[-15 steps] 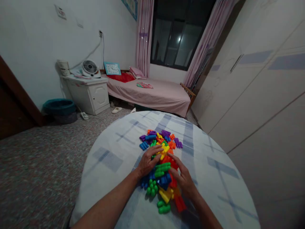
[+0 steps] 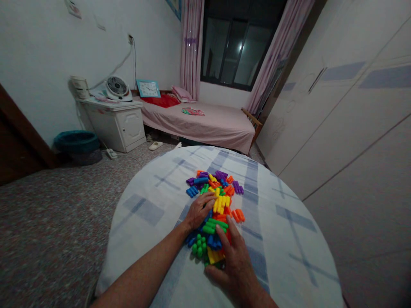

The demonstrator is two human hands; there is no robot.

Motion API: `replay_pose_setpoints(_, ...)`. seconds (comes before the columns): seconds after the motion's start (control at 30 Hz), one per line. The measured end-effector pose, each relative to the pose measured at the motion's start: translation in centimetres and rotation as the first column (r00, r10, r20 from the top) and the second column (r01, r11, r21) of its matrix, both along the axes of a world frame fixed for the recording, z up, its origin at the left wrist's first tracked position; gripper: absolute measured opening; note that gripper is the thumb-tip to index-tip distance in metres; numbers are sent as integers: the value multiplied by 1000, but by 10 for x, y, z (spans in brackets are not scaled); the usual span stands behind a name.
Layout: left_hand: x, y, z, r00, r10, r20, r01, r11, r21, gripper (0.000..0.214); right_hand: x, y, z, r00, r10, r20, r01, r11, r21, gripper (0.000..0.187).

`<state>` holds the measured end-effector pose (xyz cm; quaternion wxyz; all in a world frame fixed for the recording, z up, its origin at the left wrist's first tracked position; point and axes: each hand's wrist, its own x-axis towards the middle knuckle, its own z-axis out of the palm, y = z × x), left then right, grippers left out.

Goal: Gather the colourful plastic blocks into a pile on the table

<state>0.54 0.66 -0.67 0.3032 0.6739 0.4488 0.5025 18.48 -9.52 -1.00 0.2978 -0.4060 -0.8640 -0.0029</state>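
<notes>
A heap of coloured plastic building blocks (image 2: 214,205) in green, blue, yellow, orange, red and purple lies in the middle of a round table (image 2: 289,239) covered with a white and blue checked cloth. My left hand (image 2: 199,210) rests flat on the left side of the heap with fingers spread. My right hand (image 2: 233,261) lies over the near end of the heap, palm down, covering yellow and green blocks. Neither hand grips a block that I can see.
Beyond the table stands a bed with a pink cover (image 2: 205,122). A white cabinet (image 2: 117,122) with a small fan (image 2: 117,87) stands at the left wall, a teal basin (image 2: 75,141) beside it. White wardrobe doors (image 2: 346,111) fill the right side.
My right hand has moved nearer to me and left, onto the near end of the heap. The blocks there are pushed closer together. The left hand has barely moved.
</notes>
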Motion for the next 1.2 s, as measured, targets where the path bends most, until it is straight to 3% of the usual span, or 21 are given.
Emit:
replay_pose_setpoints(0.17, -2, 1, 3, 996, 30, 83, -28, 999, -23, 36, -9, 30, 6, 999, -35, -19, 35, 999, 10, 72)
replay_pose_setpoints(0.4, -2, 3, 2, 986, 77, 145, -74, 997, -21, 34, -12, 94, 29, 959, -191, -209, 171, 979, -111, 37)
replay_pose_setpoints(0.53, -2, 6, -2, 986, 112, 125, -114, 994, 3, 33, -10, 125, 33, 922, -245, -301, 204, 965, -163, 31)
replay_pose_setpoints(0.63, -4, 7, -2, 985, 119, 121, -120, 993, 4, 34, -4, 135, 31, 909, -253, -330, 205, 963, -172, 39)
replay_pose_setpoints(0.73, -4, 8, -1, 986, 113, 126, -114, 994, -3, 34, 0, 126, 29, 932, -215, -293, 178, 973, -147, 50)
replay_pose_setpoints(0.87, -4, 9, -1, 981, 121, 150, -119, 993, -20, 37, -3, 84, 31, 971, -181, -159, 182, 983, -9, 51)
replay_pose_setpoints(0.97, -6, 10, 0, 975, 125, 182, -118, 992, -49, 41, -15, 44, 33, 998, 51, 21, -52, 998, 42, 50)
replay_pose_setpoints(1.07, -9, 11, 0, 958, 121, 258, -98, 990, -102, 47, -31, 18, 29, 950, 268, 161, -268, 963, -18, 46)
replay_pose_setpoints(1.2, -13, 12, -3, 903, 106, 416, -27, 982, -189, 57, -45, 20, 17, 930, 304, 205, -307, 952, -21, 35)
